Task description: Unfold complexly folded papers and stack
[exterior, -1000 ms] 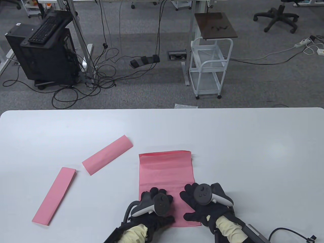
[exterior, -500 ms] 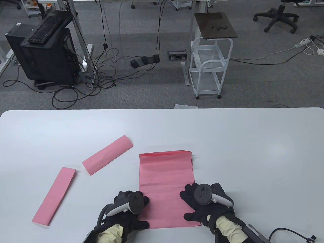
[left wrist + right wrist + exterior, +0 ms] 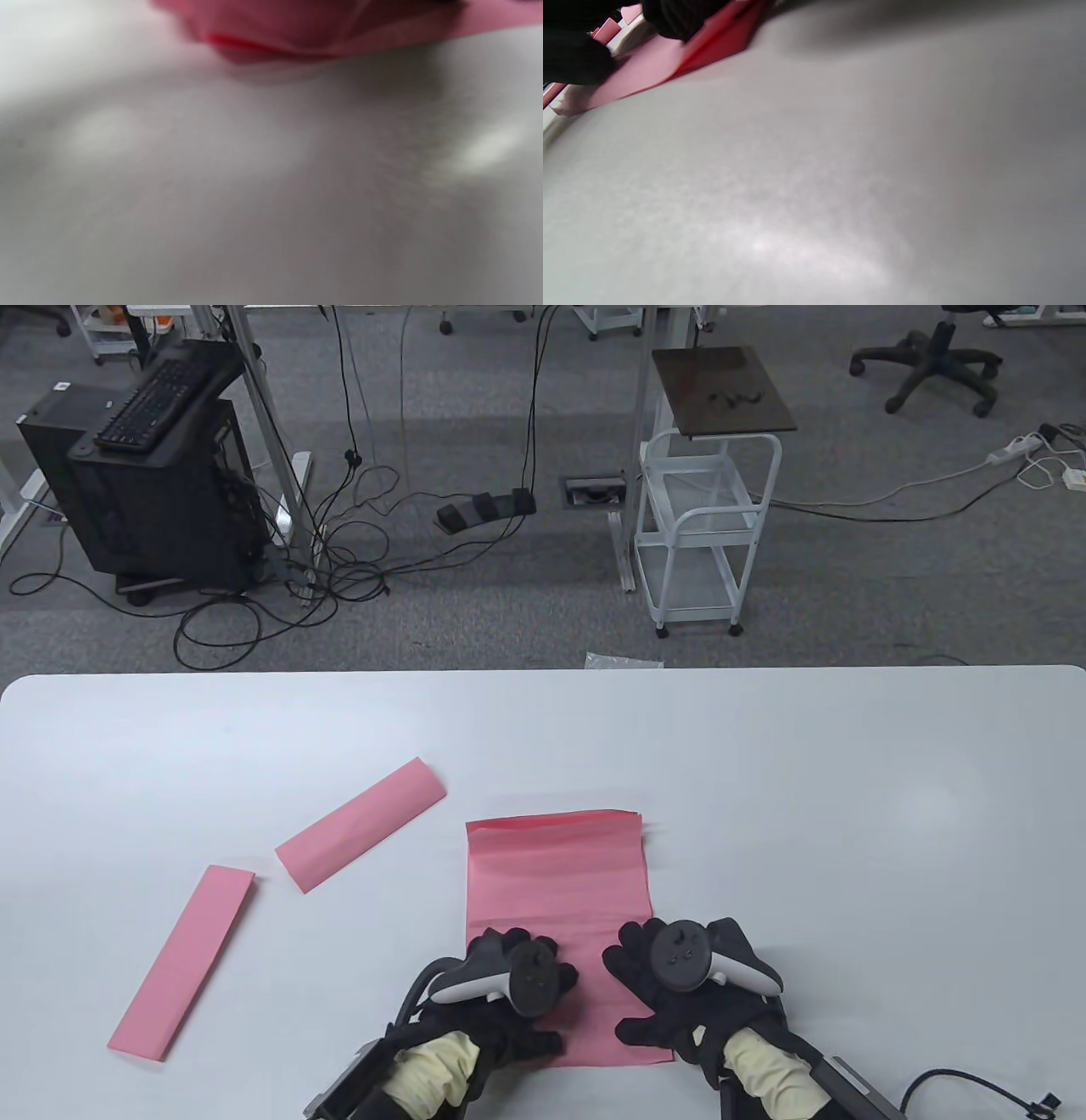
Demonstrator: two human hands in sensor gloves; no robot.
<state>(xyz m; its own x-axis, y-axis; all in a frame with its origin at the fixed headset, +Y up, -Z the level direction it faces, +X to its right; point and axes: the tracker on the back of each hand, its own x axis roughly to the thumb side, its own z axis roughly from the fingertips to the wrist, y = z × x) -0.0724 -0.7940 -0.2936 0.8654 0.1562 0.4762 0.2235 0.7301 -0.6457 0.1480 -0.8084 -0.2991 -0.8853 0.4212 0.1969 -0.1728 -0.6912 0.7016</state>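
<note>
An unfolded pink sheet [image 3: 556, 882] lies flat on the white table [image 3: 848, 814] in front of me. My left hand [image 3: 509, 980] rests flat on its near left part. My right hand [image 3: 657, 984] rests flat on its near right part, fingers spread. Two folded pink strips lie to the left: one [image 3: 361, 836] slanted beside the sheet, one [image 3: 182, 950] nearer the left front. The left wrist view shows a blurred edge of the sheet [image 3: 322, 29]. The right wrist view shows the sheet's corner [image 3: 670, 59] under dark glove fingers [image 3: 674, 17].
The table's far edge [image 3: 543, 672] runs across the middle of the table view. Beyond it on the floor are a white cart [image 3: 704, 534], cables and a black computer stand [image 3: 153, 475].
My left hand slid left off the sheet's edge half a second ago and has come back right onto its near left part. The right hand and the papers have not moved.
</note>
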